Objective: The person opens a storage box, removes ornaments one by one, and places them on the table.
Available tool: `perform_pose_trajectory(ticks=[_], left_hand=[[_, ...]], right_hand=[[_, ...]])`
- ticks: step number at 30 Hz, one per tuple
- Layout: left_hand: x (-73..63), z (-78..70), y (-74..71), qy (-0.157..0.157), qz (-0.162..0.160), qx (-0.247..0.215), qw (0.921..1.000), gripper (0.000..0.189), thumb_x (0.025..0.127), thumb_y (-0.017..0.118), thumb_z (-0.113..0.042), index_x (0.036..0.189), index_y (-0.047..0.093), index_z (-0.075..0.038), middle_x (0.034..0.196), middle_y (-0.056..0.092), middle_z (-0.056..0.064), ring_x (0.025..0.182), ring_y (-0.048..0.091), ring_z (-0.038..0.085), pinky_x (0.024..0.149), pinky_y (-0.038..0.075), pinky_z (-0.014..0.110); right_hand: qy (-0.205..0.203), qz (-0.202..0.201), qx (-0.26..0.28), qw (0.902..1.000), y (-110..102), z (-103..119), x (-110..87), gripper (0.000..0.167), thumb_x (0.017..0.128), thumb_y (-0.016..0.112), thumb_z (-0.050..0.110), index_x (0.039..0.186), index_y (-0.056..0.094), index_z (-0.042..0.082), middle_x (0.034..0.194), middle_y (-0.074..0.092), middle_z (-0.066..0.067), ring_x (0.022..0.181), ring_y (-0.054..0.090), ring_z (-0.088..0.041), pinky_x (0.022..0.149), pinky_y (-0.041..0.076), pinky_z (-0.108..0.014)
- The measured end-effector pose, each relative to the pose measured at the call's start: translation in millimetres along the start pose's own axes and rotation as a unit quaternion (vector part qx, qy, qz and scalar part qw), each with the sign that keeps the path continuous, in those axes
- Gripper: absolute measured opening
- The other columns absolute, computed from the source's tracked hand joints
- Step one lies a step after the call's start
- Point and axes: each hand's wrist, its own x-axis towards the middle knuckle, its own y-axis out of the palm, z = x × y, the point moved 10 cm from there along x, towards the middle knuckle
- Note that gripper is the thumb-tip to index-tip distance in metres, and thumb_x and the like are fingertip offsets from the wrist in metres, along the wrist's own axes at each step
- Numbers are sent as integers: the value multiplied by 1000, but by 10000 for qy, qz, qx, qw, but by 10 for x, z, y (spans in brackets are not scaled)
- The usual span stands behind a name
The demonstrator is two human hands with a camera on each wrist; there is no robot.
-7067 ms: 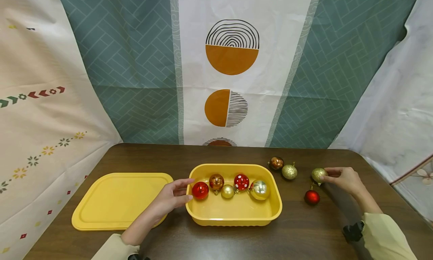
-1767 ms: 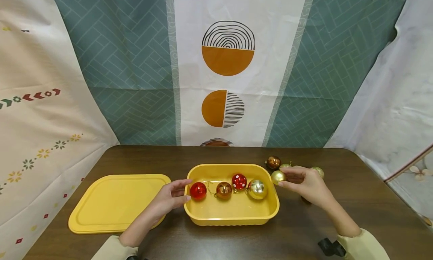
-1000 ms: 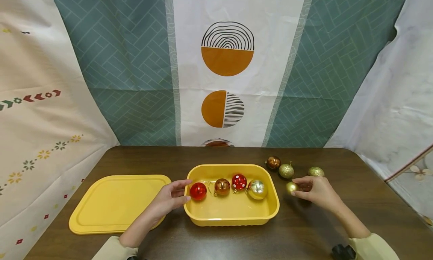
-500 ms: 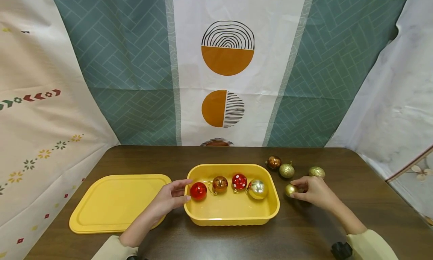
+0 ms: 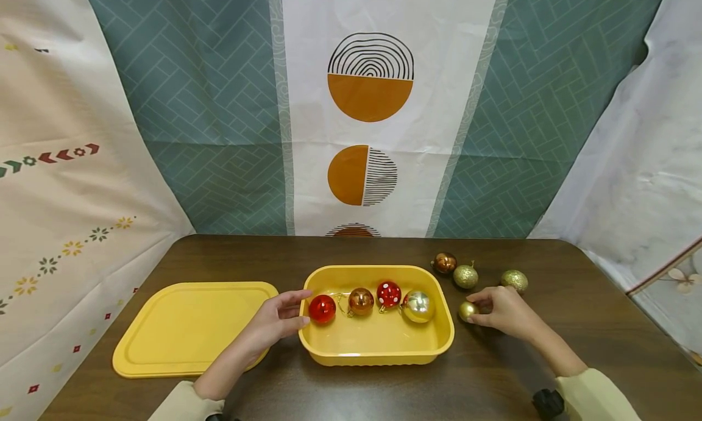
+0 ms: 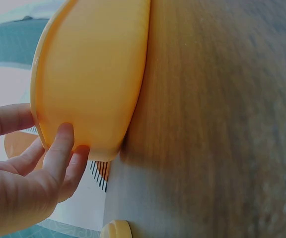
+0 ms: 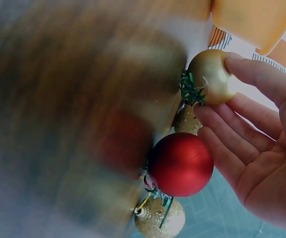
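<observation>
My left hand [image 5: 281, 316] holds the left end of a yellow plastic box [image 5: 378, 342]; in the left wrist view several fingertips press its outer wall and another reaches the rim. Inside lie a shiny red bauble [image 5: 322, 309], a copper one [image 5: 361, 301], a red one with white dots [image 5: 389, 293] and a large pale gold one [image 5: 418, 306]. Just right of the box, my right hand [image 5: 504, 311] pinches a small gold bauble [image 7: 210, 77] low at the table. A matte red bauble [image 7: 181, 164] sits by the right fingers, hidden under the hand in the head view.
A flat yellow lid [image 5: 192, 329] lies left of the box. Behind the right hand are a brown bauble [image 5: 445, 262] and two glittery gold ones, the nearer left [image 5: 465, 276] and the right bauble [image 5: 514, 281]. Patterned cloth [image 5: 370, 128] hangs behind the table.
The small gold bauble was in the box seven seconds ago; my right hand has carried it out to the table on the right. The copper bauble has shifted within the box. My left hand stays put.
</observation>
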Motion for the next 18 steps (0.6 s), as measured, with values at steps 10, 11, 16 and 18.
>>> perform_pose_trajectory(ticks=[10, 11, 16, 18], left_hand=[[-9, 18, -18, -81, -146, 31, 9999, 49, 80, 65, -2, 127, 51, -3, 125, 48, 17, 104, 50, 27, 77, 53, 35], [-8, 20, -18, -94, -150, 27, 9998, 49, 80, 65, -1, 127, 51, -3, 125, 48, 16, 104, 50, 27, 77, 53, 35], [-6, 23, -21, -154, -192, 46, 9997, 48, 80, 65, -1, 126, 52, -5, 124, 49, 15, 104, 50, 27, 78, 53, 36], [-7, 17, -18, -151, -180, 54, 9997, 49, 80, 65, -2, 127, 51, -5, 124, 49, 15, 104, 51, 26, 78, 53, 36]], right_hand=[[-81, -113, -175, 9997, -10, 21, 3, 33, 65, 79, 18, 89, 70, -3, 80, 69, -8, 69, 65, -14, 59, 51, -27], [-78, -114, -183, 9997, -9, 22, 2, 33, 65, 79, 18, 89, 70, -3, 80, 69, -8, 69, 65, -14, 59, 51, -27], [-11, -78, -76, 9999, -26, 14, -8, 36, 66, 80, 20, 90, 69, -4, 82, 69, -10, 71, 65, -18, 60, 52, -28], [120, -73, 29, 9999, -55, -5, -19, 38, 66, 80, 22, 92, 69, -4, 85, 69, -10, 74, 66, -21, 62, 53, -31]])
